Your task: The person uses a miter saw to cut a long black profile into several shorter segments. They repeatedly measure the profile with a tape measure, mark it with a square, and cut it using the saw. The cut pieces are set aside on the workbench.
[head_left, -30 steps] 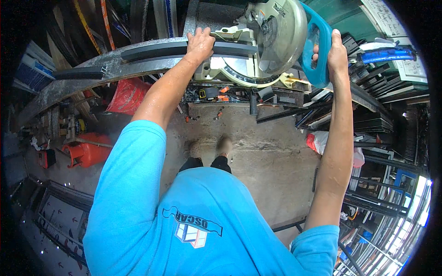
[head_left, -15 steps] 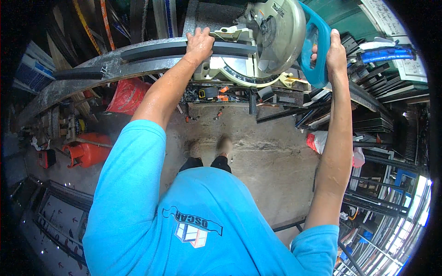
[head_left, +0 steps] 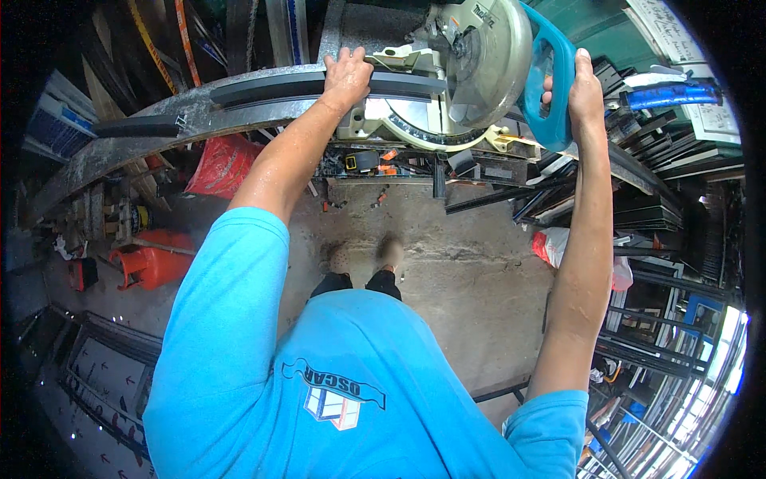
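At the left, a short dark bar (head_left: 137,126) lies on the long grey desk (head_left: 197,121), with a gap between it and the long dark bar (head_left: 267,89). Below, a red bag (head_left: 225,166) hangs or stands close to the desk's near edge; which, I cannot tell.

The long dark bar runs along the desk and onto the bed of the pale miter saw (head_left: 399,132). The left hand (head_left: 349,77) lies across it well short of the blade guard, its fingers (head_left: 345,57) curled over the far edge, gripping it; the thumb is hard to make out. The bar's right end is just beside the blade guard (head_left: 488,76); whether they touch cannot be told.

At the right, the right hand (head_left: 586,94) is wrapped around the teal handle (head_left: 562,84), fingertips showing through its loop.

The step in hand looks like holding the bar steady at the saw with the handle under control. The next move, I judge, calls for firm left-hand pressure, the bar flat and square on the bed, an even right-hand grip and the left fingers clear of the guard.
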Tool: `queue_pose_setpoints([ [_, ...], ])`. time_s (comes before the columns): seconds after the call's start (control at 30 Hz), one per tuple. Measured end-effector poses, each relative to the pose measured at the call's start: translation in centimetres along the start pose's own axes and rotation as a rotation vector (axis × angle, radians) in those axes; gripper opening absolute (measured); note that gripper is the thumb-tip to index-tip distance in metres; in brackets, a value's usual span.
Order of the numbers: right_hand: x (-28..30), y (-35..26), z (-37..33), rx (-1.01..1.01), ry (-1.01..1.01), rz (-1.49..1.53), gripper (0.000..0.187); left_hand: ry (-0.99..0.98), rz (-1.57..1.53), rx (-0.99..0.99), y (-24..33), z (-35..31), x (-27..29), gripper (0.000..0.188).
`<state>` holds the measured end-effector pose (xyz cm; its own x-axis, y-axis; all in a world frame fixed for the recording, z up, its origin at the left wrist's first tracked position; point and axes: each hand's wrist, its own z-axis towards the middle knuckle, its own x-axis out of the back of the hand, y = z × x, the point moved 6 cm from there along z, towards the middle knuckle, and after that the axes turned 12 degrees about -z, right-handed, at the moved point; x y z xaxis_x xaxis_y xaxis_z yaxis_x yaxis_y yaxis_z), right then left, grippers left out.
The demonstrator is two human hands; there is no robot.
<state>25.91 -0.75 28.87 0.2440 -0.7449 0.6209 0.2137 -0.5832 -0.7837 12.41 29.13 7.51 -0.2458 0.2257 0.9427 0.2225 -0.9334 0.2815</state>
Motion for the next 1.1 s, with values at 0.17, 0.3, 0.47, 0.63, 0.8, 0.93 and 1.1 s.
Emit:
queue_pose_setpoints([
  [0.17,0.0,0.4,-0.4,0.028,0.031,-0.033,0.076,0.009,0.037,0.011,0.1,0.1,-0.3,0.039],
  [0.3,-0.2,0.3,-0.7,0.01,-0.013,0.005,0.065,0.03,0.053,0.017,-0.1,0.3,-0.6,0.038],
  [0.47,-0.2,0.3,-0.8,0.001,-0.002,-0.014,0.065,0.025,0.058,0.016,-0.1,0.3,-0.7,0.037],
  [0.63,-0.3,0.1,-1.3,0.003,0.016,0.004,0.065,0.008,0.059,0.022,-0.2,0.4,-0.8,0.037],
  [0.8,-0.2,0.5,-1.1,-0.004,0.01,-0.014,0.067,0.0,0.06,0.028,0.0,0.3,-0.6,0.038],
  [0.93,-0.4,0.9,-1.2,0.015,0.007,0.006,0.068,-0.022,0.084,0.044,-0.1,0.5,-0.8,0.039],
  [1.1,-0.6,1.4,-1.6,0.029,0.051,-0.009,0.073,0.001,0.082,0.031,-0.1,0.5,-0.8,0.039],
])
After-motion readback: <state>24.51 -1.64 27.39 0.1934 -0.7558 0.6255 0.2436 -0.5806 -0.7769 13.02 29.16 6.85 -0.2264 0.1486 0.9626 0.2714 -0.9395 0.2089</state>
